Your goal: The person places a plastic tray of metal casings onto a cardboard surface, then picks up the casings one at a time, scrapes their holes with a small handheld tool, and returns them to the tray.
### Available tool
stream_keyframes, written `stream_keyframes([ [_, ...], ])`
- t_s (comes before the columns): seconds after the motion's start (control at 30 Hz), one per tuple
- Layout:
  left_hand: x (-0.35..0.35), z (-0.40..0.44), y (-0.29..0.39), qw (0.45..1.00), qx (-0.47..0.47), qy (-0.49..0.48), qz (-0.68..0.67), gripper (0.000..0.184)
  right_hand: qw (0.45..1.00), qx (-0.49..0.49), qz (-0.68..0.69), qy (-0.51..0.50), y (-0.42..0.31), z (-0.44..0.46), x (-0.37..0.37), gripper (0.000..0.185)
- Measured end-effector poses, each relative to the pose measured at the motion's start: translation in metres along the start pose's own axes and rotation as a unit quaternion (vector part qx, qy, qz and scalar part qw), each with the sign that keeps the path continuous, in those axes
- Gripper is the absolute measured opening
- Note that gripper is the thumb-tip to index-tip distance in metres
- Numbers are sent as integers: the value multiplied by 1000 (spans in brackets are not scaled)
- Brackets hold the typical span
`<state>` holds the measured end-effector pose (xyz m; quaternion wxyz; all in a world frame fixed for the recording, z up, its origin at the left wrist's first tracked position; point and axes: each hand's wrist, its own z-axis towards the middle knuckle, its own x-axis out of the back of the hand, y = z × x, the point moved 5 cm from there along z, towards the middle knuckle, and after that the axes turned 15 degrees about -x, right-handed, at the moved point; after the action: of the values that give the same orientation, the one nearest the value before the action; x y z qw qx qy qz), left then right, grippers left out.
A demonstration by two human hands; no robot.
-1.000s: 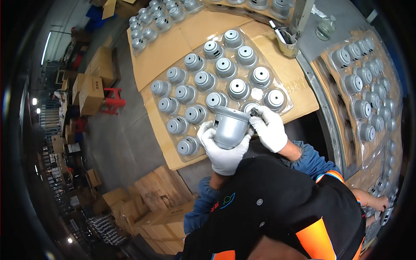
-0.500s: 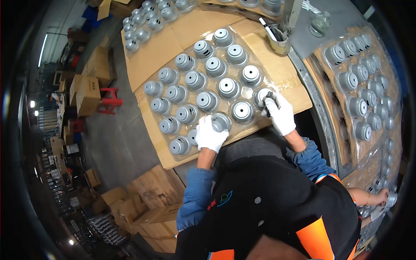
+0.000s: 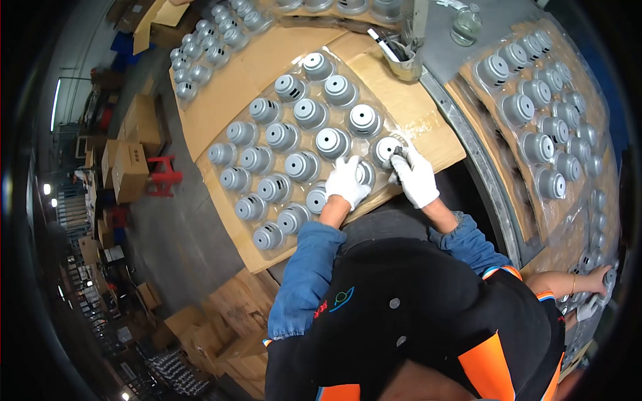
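Note:
Grey metal cup-shaped parts [image 3: 302, 166] stand bottom-up in rows in a clear plastic tray [image 3: 394, 137], each with a small dark hole in its top. My left hand [image 3: 348, 182], in a white glove, has its fingers closed around the side of one cup [image 3: 365, 175] at the near edge, partly covering it. My right hand [image 3: 416, 177], also gloved in white, pinches a crumpled dark grey cloth [image 3: 396, 162]. The cloth lies against the side of the corner cup [image 3: 386, 151].
Cardboard [image 3: 445, 144] lies under the tray. A holder [image 3: 406, 67] with pens stands beyond it, near a clear bottle [image 3: 466, 27]. More cups fill a tray [image 3: 528, 144] at right, where a co-worker's hand [image 3: 594, 281] holds one. A red stool [image 3: 164, 175] stands at left.
My left hand has moved right from one near-edge cup to its neighbour. My right hand stays at the corner cup with the cloth, and that cup's top shows more. The whole view has shifted.

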<state>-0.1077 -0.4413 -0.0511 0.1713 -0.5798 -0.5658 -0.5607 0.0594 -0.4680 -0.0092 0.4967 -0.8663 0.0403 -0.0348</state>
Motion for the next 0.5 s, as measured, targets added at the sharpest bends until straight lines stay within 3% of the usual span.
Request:
stream_keyframes([
  [0.1,12,-24,-16,966,-49,233,-97,72,1000,-9,2,20,8,9,4,23],
  [0.2,19,-52,-27,829,20,322,-456,72,999,-10,41,-25,5,6,-12,22],
  [0.43,90,-101,36,793,11,441,-421,70,988,18,67,-135,-37,-27,-49,17],
  [0.5,89,-105,30,812,-22,466,-351,68,985,42,78,-149,-48,-32,-52,15],
])
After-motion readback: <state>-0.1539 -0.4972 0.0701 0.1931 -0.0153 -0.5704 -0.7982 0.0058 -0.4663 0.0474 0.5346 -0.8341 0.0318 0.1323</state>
